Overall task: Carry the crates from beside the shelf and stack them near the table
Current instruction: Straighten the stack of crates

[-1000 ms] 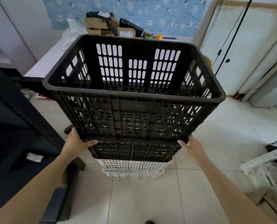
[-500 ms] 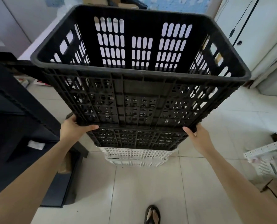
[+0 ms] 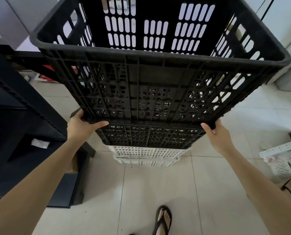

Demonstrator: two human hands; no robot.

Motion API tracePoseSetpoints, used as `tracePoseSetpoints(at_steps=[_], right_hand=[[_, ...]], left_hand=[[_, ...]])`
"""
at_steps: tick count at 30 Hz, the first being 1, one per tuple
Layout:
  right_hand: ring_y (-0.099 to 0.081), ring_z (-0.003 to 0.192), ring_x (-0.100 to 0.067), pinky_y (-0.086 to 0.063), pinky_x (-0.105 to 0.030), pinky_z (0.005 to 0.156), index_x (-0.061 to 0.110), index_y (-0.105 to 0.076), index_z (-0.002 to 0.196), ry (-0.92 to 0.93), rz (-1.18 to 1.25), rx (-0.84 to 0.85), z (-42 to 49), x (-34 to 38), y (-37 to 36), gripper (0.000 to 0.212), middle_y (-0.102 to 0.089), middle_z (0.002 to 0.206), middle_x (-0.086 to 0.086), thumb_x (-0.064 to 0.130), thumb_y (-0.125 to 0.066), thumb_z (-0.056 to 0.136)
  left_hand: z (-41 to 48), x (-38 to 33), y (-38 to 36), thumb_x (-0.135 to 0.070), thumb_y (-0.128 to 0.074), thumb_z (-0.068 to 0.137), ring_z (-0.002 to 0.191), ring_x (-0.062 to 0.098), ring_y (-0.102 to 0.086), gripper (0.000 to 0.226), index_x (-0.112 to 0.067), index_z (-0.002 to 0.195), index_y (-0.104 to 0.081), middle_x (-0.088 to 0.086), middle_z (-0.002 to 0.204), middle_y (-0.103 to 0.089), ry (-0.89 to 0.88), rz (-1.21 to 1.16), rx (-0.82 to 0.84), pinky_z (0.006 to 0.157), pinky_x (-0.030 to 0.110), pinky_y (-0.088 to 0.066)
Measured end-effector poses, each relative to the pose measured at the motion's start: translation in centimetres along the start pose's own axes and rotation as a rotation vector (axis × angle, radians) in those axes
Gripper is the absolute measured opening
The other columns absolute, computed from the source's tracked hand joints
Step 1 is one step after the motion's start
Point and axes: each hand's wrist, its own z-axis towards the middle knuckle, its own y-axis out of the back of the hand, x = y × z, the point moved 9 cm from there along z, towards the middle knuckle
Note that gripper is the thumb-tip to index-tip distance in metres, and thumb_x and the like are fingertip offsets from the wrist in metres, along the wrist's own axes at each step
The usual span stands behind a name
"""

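Observation:
A big black slotted crate [image 3: 155, 85] fills the upper half of the view, lifted off the floor and tilted toward me. My left hand [image 3: 81, 125] grips its bottom left corner and my right hand [image 3: 217, 134] grips its bottom right corner. Under it a second black crate [image 3: 146, 138] rests on two white crates [image 3: 144, 156] stacked on the tiled floor. The inside of the lower crates is hidden.
A dark shelf unit [image 3: 22, 126] stands close on the left. White plastic racks and clutter [image 3: 284, 160] lie on the floor at the right edge. A foot in a sandal [image 3: 163, 219] is at the bottom. Pale cabinet doors [image 3: 284, 17] stand behind on the right.
The black crate has risen and come closer to the camera, and now covers the table and wall behind. Both hands kept their hold on its bottom corners.

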Motion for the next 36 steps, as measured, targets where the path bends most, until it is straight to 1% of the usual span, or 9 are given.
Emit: tracePoseSetpoints(at_steps=[5, 10, 13, 16, 18, 21, 24, 30, 36], right_hand=[[-0.058, 0.096, -0.01, -0.039, -0.027, 0.087, 0.03, -0.018, 0.149, -0.026, 0.144, -0.074, -0.9, -2.8, -1.2, 0.077, -0.062, 0.108, 0.01, 0.033, -0.064, 0.087], [-0.057, 0.113, -0.025, -0.044, -0.036, 0.092, 0.021, -0.034, 0.143, -0.132, 0.068, -0.084, -1.1, -11.8, -6.7, 0.066, -0.057, 0.127, -0.007, 0.031, -0.065, 0.086], [-0.056, 0.112, -0.025, -0.041, -0.034, 0.091, 0.023, -0.04, 0.141, -0.165, 0.006, 0.027, -0.5, -16.6, -11.3, 0.058, -0.054, 0.134, -0.009, 0.034, -0.061, 0.088], [-0.055, 0.117, -0.03, -0.04, -0.035, 0.091, 0.022, -0.033, 0.146, -0.159, -0.037, 0.06, 1.2, -18.8, -14.4, 0.059, -0.049, 0.14, -0.011, 0.035, -0.053, 0.092], [-0.054, 0.12, -0.031, -0.039, -0.035, 0.094, 0.022, -0.031, 0.147, -0.097, -0.041, 0.041, 1.9, -19.1, -15.8, 0.058, -0.049, 0.138, -0.008, 0.034, -0.051, 0.094], [-0.054, 0.118, -0.025, -0.039, -0.034, 0.092, 0.022, -0.036, 0.139, -0.004, 0.026, 0.034, 2.4, -19.2, -17.8, 0.055, -0.053, 0.129, 0.006, 0.044, -0.051, 0.091], [-0.055, 0.105, -0.018, -0.036, -0.029, 0.083, 0.018, -0.038, 0.125, -0.009, 0.12, -0.038, 2.8, -19.4, -18.7, 0.064, -0.059, 0.118, 0.0, 0.061, -0.045, 0.078], [-0.055, 0.104, -0.018, -0.039, -0.019, 0.077, 0.015, -0.046, 0.116, 0.031, 0.159, -0.174, 2.9, -19.1, -18.6, 0.044, -0.056, 0.109, 0.006, 0.046, -0.057, 0.088], [-0.053, 0.114, -0.028, -0.044, -0.037, 0.089, 0.018, -0.041, 0.131, 0.066, 0.038, -0.172, 3.8, -19.0, -18.7, 0.049, -0.06, 0.12, -0.005, 0.041, -0.054, 0.09]], left_hand=[[0.1, 3.2, -2.1, -0.041, -0.086, 0.062, 0.117, 0.008, -0.056, 0.088, -0.036, 0.138, -0.042, -0.01, 0.128, -0.061, -0.117, -0.127, 0.014, 0.101, 0.031, -0.045], [1.1, 13.4, -7.4, -0.043, -0.09, 0.053, 0.123, 0.016, -0.05, 0.111, -0.025, 0.147, -0.034, -0.002, 0.145, -0.048, 0.068, -0.058, 0.07, 0.105, 0.034, -0.04], [2.2, 17.7, -12.1, -0.035, -0.087, 0.062, 0.137, 0.025, -0.042, 0.107, -0.021, 0.15, -0.028, 0.005, 0.151, -0.042, 0.121, 0.012, 0.149, 0.11, 0.041, -0.037], [3.5, 19.4, -16.1, -0.04, -0.088, 0.056, 0.128, 0.029, -0.052, 0.1, -0.021, 0.141, -0.039, 0.003, 0.142, -0.052, 0.11, 0.026, 0.204, 0.104, 0.044, -0.045], [4.4, 19.6, -17.5, -0.054, -0.086, 0.044, 0.12, 0.028, -0.058, 0.102, -0.021, 0.133, -0.046, 0.001, 0.133, -0.059, 0.113, 0.008, 0.169, 0.099, 0.043, -0.048], [5.3, 19.8, -18.4, -0.041, -0.09, 0.054, 0.128, 0.027, -0.052, 0.095, -0.018, 0.135, -0.045, 0.004, 0.136, -0.057, 0.112, -0.053, 0.048, 0.103, 0.038, -0.042], [5.4, 20.2, -18.5, -0.037, -0.089, 0.058, 0.129, 0.025, -0.051, 0.093, -0.017, 0.136, -0.044, 0.003, 0.137, -0.056, 0.108, -0.058, -0.014, 0.104, 0.034, -0.04], [5.4, 21.2, -18.5, -0.042, -0.089, 0.056, 0.121, 0.019, -0.058, 0.082, -0.02, 0.127, -0.054, -0.002, 0.128, -0.064, 0.125, -0.082, -0.05, 0.097, 0.029, -0.044], [5.6, 21.5, -18.6, -0.044, -0.09, 0.052, 0.115, 0.016, -0.061, 0.082, -0.023, 0.124, -0.055, -0.006, 0.123, -0.065, 0.127, -0.118, -0.05, 0.101, 0.035, -0.048]])
